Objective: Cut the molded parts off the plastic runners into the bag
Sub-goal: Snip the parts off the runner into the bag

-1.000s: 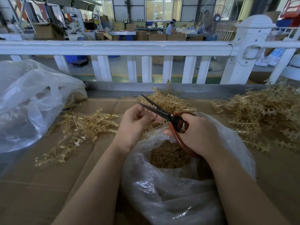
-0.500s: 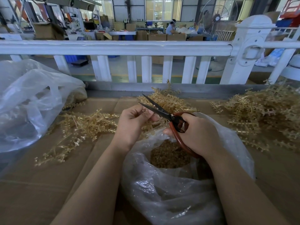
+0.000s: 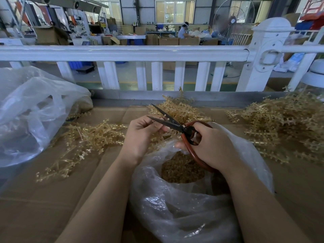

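Right hand wrapped round scissors, blades apart; left hand pinching a runner between them, above the bag. Fingertips close to the edges: risk of a nick. Could flick parts past the bag onto the desk.

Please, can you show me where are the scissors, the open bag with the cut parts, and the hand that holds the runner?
scissors [image 3: 172,124]: head view, on the dark blades near the pivot.
open bag [image 3: 184,213]: head view, on its clear front wall.
left hand [image 3: 140,135]: head view, on the back of the hand.
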{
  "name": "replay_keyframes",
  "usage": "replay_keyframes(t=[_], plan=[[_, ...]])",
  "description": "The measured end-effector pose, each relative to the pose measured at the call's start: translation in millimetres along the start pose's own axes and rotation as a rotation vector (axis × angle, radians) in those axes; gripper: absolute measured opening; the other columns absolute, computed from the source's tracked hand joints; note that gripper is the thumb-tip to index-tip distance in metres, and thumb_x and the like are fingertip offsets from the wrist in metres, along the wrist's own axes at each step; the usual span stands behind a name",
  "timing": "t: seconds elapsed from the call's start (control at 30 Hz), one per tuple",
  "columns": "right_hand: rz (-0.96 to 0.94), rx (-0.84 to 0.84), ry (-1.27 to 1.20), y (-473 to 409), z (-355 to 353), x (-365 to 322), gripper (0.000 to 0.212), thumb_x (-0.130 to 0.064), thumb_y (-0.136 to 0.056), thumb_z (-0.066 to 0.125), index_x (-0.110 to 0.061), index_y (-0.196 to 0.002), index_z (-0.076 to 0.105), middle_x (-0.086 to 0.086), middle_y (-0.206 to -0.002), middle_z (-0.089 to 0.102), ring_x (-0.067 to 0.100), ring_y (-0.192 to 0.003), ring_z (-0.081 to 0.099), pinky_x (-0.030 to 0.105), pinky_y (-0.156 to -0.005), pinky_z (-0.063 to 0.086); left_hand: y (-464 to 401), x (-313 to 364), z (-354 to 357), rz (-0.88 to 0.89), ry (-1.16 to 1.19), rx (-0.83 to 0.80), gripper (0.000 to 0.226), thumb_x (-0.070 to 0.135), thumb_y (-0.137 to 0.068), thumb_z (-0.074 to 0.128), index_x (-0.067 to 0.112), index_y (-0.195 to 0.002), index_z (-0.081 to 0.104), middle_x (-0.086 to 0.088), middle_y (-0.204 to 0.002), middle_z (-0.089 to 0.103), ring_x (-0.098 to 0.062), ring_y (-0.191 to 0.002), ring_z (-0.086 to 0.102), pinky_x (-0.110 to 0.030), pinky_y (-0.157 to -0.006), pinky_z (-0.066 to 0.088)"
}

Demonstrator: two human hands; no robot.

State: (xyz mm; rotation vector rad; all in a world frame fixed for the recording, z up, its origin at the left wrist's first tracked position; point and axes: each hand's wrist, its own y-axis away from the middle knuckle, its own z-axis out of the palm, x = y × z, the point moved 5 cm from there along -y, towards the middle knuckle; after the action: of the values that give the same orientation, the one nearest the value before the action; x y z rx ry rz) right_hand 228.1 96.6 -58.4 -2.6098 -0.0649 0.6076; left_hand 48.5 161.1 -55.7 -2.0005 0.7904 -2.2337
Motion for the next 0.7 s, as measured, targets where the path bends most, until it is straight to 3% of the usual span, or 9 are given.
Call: replay_keyframes(t=[0.3,0.57,0.7], plan=[[-0.019,-0.011,0.004,1.1,1.8,0.8,0.044,-0.087,-0.069,0.053,-0.046,-0.082,0.044,-0.03,-0.074,0.052,-0.011,-0.07,0.05,0.007,-0.056,0.029,0.9,2.6,-0.8,0.056,-0.101,-0.008,0.019,-0.002,-0.094,0.059,0.007,-0.084,0.072,0.001,-0.075,0.071,-0.012,-0.076,0.066,-0.02,-0.073,0.05],[-0.002,0.063,0.037,0.9,0.3,1.5,0.063,-0.099,-0.062,0.036,-0.041,-0.081,0.052,-0.026,-0.066,0.054,-0.008,-0.06,0.051,0.007,-0.051,0.027,3.2,9.1,-0.6,0.133,-0.22,0.006,0.018,0.002,-0.095,0.06,0.006,-0.082,0.071,0.004,-0.077,0.071,-0.007,-0.078,0.065,-0.018,-0.073,0.049],[-0.008,0.106,0.058,0.6,0.4,2.1,0.064,-0.102,-0.062,0.029,-0.042,-0.073,0.047,-0.026,-0.059,0.048,-0.009,-0.054,0.047,0.007,-0.048,0.024,2.0,8.2,-1.1,0.141,-0.236,0.021,0.019,0.002,-0.095,0.06,0.006,-0.081,0.071,0.0,-0.08,0.072,-0.015,-0.082,0.066,-0.026,-0.078,0.052]])
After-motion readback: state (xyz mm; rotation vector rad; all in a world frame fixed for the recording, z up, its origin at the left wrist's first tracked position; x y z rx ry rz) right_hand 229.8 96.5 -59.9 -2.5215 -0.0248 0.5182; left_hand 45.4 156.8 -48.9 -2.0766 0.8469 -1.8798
